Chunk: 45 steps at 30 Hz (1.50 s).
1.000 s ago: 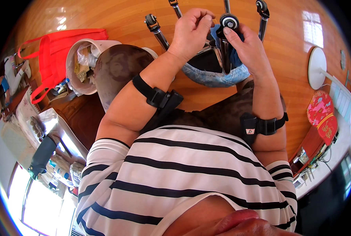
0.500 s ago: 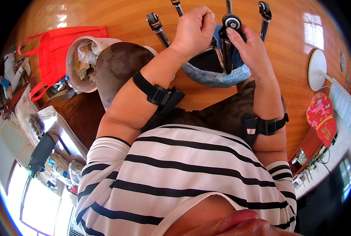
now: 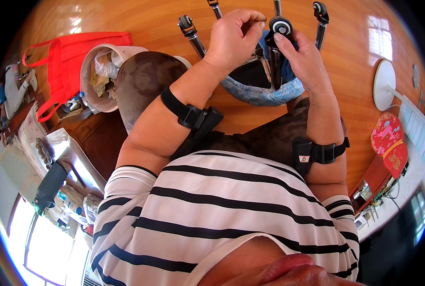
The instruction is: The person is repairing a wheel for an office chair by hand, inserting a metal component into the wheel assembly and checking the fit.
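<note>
An upturned stool with a blue patterned cushioned seat (image 3: 262, 94) rests in front of my legs, its chrome legs pointing up and away. Each leg end that shows fully carries a black caster. My right hand (image 3: 307, 59) grips the nearest caster (image 3: 280, 27), thumb against its side and fingers behind it. Just left of that wheel is my left hand (image 3: 234, 40), thumb and forefinger pinched together. Whatever may be between those fingertips is too small to make out. More casters stand at the left (image 3: 187, 25) and right (image 3: 320, 10).
Left of my knee stand a bin (image 3: 86, 78) holding plastic and paper waste and a red bag (image 3: 67, 59). A white round-based stand (image 3: 384, 85) and a red fan-shaped piece (image 3: 386, 133) are at the right. The floor (image 3: 350, 86) is glossy wood.
My left hand has turned a little, and its pinched fingertips have shifted right, closer to the caster. The right hand and the stool have stayed in place.
</note>
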Tool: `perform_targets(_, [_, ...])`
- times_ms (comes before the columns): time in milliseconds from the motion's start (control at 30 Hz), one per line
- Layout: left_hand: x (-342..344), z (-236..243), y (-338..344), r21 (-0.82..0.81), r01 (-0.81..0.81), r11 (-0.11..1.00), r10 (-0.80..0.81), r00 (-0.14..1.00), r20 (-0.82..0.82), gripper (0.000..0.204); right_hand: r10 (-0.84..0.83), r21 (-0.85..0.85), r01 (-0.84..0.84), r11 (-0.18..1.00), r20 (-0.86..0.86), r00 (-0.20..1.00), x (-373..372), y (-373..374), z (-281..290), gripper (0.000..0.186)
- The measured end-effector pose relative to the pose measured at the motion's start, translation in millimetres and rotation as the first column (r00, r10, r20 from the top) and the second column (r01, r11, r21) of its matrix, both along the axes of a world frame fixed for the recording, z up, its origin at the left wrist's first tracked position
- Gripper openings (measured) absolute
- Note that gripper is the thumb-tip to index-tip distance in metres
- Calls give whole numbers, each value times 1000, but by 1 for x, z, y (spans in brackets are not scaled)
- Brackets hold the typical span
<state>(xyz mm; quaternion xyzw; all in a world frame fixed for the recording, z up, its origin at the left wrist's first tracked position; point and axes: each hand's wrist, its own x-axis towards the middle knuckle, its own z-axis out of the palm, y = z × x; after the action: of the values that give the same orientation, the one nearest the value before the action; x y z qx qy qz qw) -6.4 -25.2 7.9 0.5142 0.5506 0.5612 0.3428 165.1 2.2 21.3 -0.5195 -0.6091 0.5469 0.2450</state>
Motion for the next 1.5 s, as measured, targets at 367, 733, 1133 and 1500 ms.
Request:
perform_targets(367, [-2,9,4,51,-9,999,23,962,-273,8,9,51,-13,999,86,996,-3,-1,8,38])
perform_targets(733, [0,8,5,-43,-49,998,39,978,-203,6,1,48,-5,999,71,997,-2,-1,5,37])
perform_targets(1133, [-12,13,4,-209,-24,978,9,997,-72,11,-2,47,-1,999,57,998,0,0,4,39])
perform_targets(1500, [-328,35,-101,75,-691,719,360,277,-891,29,24,-91,-15,996,93,995,1,4,8,38])
